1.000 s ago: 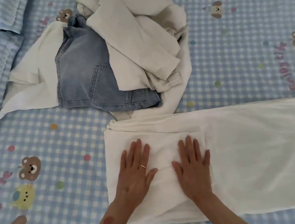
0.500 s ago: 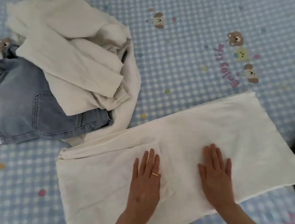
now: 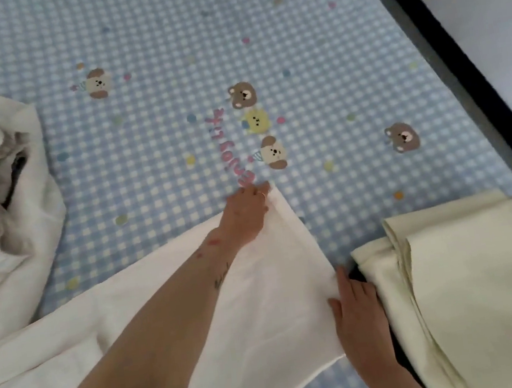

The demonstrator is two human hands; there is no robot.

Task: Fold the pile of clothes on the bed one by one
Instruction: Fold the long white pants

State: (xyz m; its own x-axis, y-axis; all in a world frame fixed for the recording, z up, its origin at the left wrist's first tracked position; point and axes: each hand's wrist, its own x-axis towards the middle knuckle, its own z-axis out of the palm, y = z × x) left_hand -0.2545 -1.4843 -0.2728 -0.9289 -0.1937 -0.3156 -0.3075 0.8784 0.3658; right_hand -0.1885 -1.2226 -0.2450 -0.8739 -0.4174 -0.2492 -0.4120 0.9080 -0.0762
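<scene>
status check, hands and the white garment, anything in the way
Left hand pinching white garment far corner. Right hand flat on near edge. Folded cream stack close right.

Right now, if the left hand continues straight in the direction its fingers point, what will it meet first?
The left hand grips the far corner of the flat white garment, fingers pointing away. Ahead lies only the blue checked bedsheet; its fingertips would slide over the printed pink lettering. No clothing seems in the way.
</scene>
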